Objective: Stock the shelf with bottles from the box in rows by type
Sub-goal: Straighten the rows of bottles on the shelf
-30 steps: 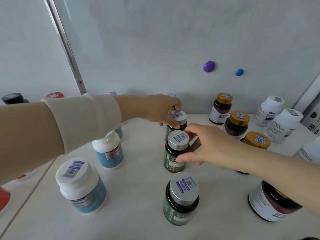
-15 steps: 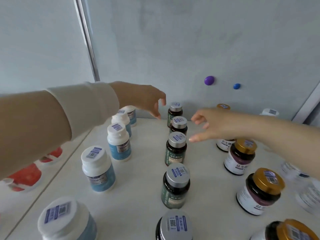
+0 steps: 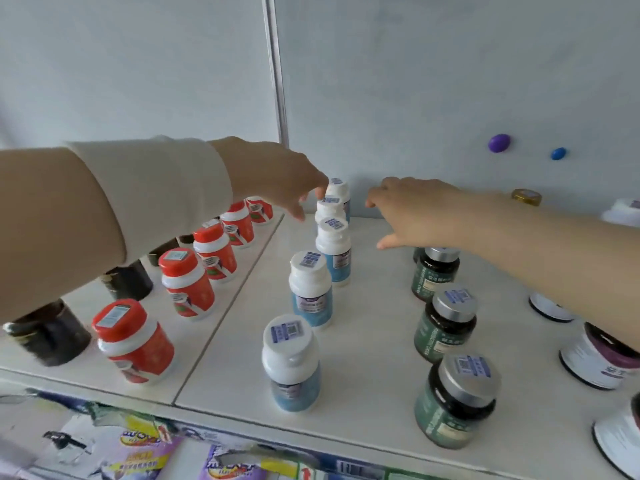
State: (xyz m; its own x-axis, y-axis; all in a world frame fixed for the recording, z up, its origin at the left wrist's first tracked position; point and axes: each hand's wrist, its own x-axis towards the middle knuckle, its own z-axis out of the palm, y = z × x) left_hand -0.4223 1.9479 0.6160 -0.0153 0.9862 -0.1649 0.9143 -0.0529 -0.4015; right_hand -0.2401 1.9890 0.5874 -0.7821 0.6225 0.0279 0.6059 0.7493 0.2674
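Now both hands flank the back of the blue-label bottle row on the shelf: left hand loose-fingered by the rearmost cap, right hand spread, empty. Best to nudge rear bottles gently from both sides, keeping the line straight

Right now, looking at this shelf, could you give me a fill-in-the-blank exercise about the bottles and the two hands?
1. The left hand and the right hand both hold ___.
2. The bottles with silver caps have ___ labels.
3. The white-capped bottles have ___ labels.
4. The purple magnet sits to the ___ of the blue magnet.

Missing words: nothing; green; blue; left.
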